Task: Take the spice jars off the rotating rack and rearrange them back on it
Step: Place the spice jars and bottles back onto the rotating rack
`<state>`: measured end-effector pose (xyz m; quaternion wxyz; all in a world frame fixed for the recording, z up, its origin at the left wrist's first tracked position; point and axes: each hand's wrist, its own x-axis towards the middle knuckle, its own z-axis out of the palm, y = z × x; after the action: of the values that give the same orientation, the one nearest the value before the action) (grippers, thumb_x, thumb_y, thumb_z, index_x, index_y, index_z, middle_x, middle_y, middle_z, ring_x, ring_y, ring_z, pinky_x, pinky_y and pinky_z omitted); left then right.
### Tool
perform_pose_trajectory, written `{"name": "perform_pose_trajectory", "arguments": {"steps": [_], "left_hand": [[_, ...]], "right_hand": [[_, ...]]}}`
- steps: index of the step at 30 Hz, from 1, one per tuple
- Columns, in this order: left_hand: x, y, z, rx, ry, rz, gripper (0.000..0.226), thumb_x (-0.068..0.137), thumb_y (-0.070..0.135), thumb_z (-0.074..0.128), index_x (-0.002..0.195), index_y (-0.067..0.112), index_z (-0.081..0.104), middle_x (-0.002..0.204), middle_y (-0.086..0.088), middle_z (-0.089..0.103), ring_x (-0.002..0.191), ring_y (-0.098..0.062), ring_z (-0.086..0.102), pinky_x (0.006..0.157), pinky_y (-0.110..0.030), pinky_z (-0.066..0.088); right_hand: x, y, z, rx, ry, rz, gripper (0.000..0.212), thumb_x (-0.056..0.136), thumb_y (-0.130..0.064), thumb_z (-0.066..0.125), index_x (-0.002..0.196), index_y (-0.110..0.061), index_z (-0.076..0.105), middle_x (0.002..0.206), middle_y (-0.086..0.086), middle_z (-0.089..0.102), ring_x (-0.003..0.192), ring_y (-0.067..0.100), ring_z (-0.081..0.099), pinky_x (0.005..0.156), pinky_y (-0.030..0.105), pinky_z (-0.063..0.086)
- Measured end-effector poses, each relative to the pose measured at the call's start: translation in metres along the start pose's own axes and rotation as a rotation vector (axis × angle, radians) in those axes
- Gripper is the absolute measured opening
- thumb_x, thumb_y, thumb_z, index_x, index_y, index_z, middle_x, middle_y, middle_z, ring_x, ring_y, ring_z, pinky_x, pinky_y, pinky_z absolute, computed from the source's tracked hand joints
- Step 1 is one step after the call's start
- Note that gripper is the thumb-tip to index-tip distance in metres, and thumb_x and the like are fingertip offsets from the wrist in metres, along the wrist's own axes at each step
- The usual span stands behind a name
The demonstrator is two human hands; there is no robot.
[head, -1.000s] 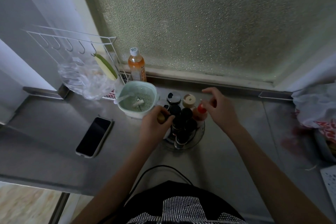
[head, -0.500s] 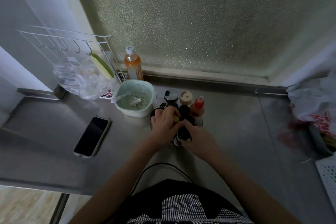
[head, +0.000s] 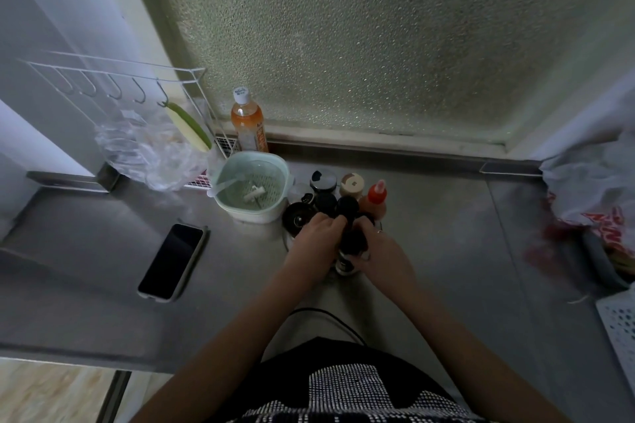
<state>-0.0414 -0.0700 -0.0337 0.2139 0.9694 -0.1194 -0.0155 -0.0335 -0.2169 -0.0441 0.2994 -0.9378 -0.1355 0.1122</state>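
Observation:
The rotating rack (head: 287, 244) sits on the steel counter, mostly hidden behind my hands and a cluster of dark-lidded spice jars. My right hand (head: 381, 252) is wrapped around a black-capped jar (head: 352, 245) at the rack's near side. My left hand (head: 314, 240) presses against the same cluster from the left; what its fingers grip is hidden. Behind stand a red squeeze bottle (head: 375, 200), a tan-lidded jar (head: 352, 183), a black-and-silver lidded jar (head: 323, 180) and a dark round-lidded jar (head: 298, 217).
A mint green strainer bowl (head: 256, 185) stands left of the rack, an orange drink bottle (head: 248, 125) behind it. A phone (head: 171, 261) lies at the left. A wire hook rack (head: 113, 86) with a plastic bag (head: 151, 151) hangs at the back left; bags (head: 591, 189) lie right.
My right hand came down from beside the red bottle to the near side of the rack and closed around a black-capped jar. My left hand stayed on the cluster.

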Motion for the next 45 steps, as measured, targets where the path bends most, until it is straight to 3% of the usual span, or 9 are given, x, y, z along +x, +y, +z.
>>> {"name": "perform_pose_trajectory", "arguments": {"steps": [6, 10, 14, 23, 31, 34, 40, 43, 45], "left_hand": [[-0.006, -0.011, 0.010, 0.347, 0.087, 0.097, 0.060, 0.046, 0.023, 0.081, 0.099, 0.021, 0.053, 0.095, 0.000, 0.066, 0.090, -0.022, 0.058, 0.073, -0.032, 0.048], [-0.011, -0.021, 0.009, 0.370, 0.154, 0.087, 0.059, 0.048, 0.029, 0.078, 0.101, 0.021, 0.054, 0.102, -0.003, 0.062, 0.097, -0.022, 0.039, 0.080, -0.036, 0.044], [-0.020, -0.029, 0.006, 0.408, 0.054, 0.105, 0.078, 0.036, 0.038, 0.082, 0.106, 0.020, 0.054, 0.113, -0.006, 0.061, 0.108, -0.025, 0.038, 0.085, -0.042, 0.050], [-0.024, -0.048, 0.003, 0.463, 0.151, 0.176, 0.049, 0.047, 0.033, 0.080, 0.093, 0.027, 0.067, 0.123, -0.008, 0.063, 0.118, -0.029, 0.035, 0.089, -0.047, 0.049], [-0.018, -0.053, 0.017, 0.389, 0.208, 0.084, 0.057, 0.052, 0.042, 0.076, 0.103, 0.023, 0.060, 0.135, -0.005, 0.043, 0.124, -0.029, 0.030, 0.098, -0.046, 0.026], [-0.016, -0.049, 0.023, 0.340, 0.259, 0.006, 0.057, 0.056, 0.035, 0.073, 0.107, 0.016, 0.057, 0.136, -0.008, 0.038, 0.124, -0.030, 0.032, 0.101, -0.049, 0.034], [-0.021, -0.052, 0.034, 0.349, 0.392, -0.080, 0.041, 0.073, 0.024, 0.049, 0.113, 0.015, 0.054, 0.124, -0.016, 0.059, 0.116, -0.030, 0.040, 0.100, -0.048, 0.042], [-0.026, -0.056, 0.038, 0.395, 0.458, -0.146, 0.043, 0.071, 0.019, 0.067, 0.110, 0.017, 0.051, 0.116, -0.013, 0.056, 0.103, -0.029, 0.043, 0.093, -0.045, 0.039], [-0.027, -0.059, 0.038, 0.409, 0.521, -0.146, 0.039, 0.070, 0.017, 0.072, 0.103, 0.014, 0.050, 0.104, -0.010, 0.049, 0.089, -0.028, 0.043, 0.082, -0.040, 0.036]], "right_hand": [[0.006, -0.004, 0.012, -0.179, -0.040, 0.007, 0.066, 0.082, -0.032, 0.064, 0.138, -0.026, 0.029, 0.114, 0.013, 0.065, 0.101, 0.032, 0.064, 0.076, 0.039, 0.052], [0.003, -0.001, 0.021, -0.094, 0.025, -0.027, 0.055, 0.086, -0.032, 0.059, 0.134, -0.028, 0.033, 0.113, 0.012, 0.064, 0.100, 0.031, 0.064, 0.076, 0.041, 0.052], [0.000, -0.005, 0.029, -0.062, 0.054, 0.013, 0.050, 0.087, -0.033, 0.059, 0.130, -0.023, 0.036, 0.118, 0.011, 0.062, 0.102, 0.032, 0.063, 0.074, 0.040, 0.050], [-0.017, 0.004, 0.018, 0.045, 0.012, 0.007, 0.068, 0.080, -0.025, 0.070, 0.137, -0.020, 0.032, 0.110, 0.014, 0.065, 0.093, 0.031, 0.063, 0.068, 0.026, 0.036], [-0.018, 0.011, 0.026, 0.137, -0.013, 0.029, 0.073, 0.078, -0.022, 0.072, 0.138, -0.026, 0.030, 0.093, 0.009, 0.069, 0.078, 0.024, 0.066, 0.074, 0.039, 0.055], [-0.017, 0.012, 0.027, 0.158, -0.049, 0.035, 0.076, 0.077, -0.020, 0.072, 0.139, -0.028, 0.028, 0.100, 0.007, 0.068, 0.083, 0.022, 0.065, 0.077, 0.038, 0.054], [-0.027, 0.022, 0.030, 0.207, -0.066, 0.019, 0.080, 0.079, -0.013, 0.071, 0.143, -0.031, 0.026, 0.109, -0.007, 0.057, 0.090, 0.011, 0.061, 0.082, 0.029, 0.052], [-0.034, 0.028, 0.031, 0.216, -0.023, 0.018, 0.069, 0.080, -0.012, 0.069, 0.132, -0.036, 0.031, 0.104, -0.010, 0.055, 0.086, 0.013, 0.062, 0.081, 0.037, 0.055], [-0.034, 0.031, 0.033, 0.192, 0.021, 0.032, 0.058, 0.082, -0.014, 0.067, 0.130, -0.026, 0.037, 0.102, -0.002, 0.061, 0.082, 0.019, 0.063, 0.077, 0.041, 0.055]]}}
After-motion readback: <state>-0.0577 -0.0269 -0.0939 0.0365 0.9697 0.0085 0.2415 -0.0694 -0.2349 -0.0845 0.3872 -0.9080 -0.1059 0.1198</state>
